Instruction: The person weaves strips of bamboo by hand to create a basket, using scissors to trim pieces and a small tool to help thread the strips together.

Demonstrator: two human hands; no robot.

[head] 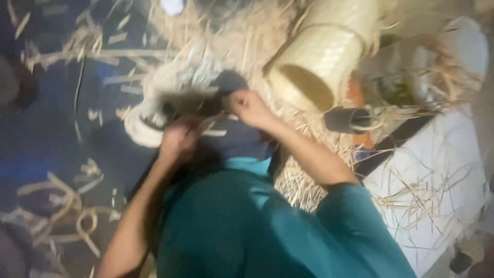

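Straw-littered floor; both hands, left hand point(177, 141) and right hand point(249, 107), grip a flat strip point(193, 98).

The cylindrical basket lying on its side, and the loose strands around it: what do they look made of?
Basket: apparently woven plant strips, maybe bamboo or cane; pale yellow, matte, with a faint plaited grid on its wall. Loose strands: dry straw-like fibre, thin, tan and tangled. The blur leaves the exact plant unclear.

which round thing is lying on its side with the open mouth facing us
The big woven straw basket, tipped over above the right hand. The small dark tube beside it is plain, not woven.
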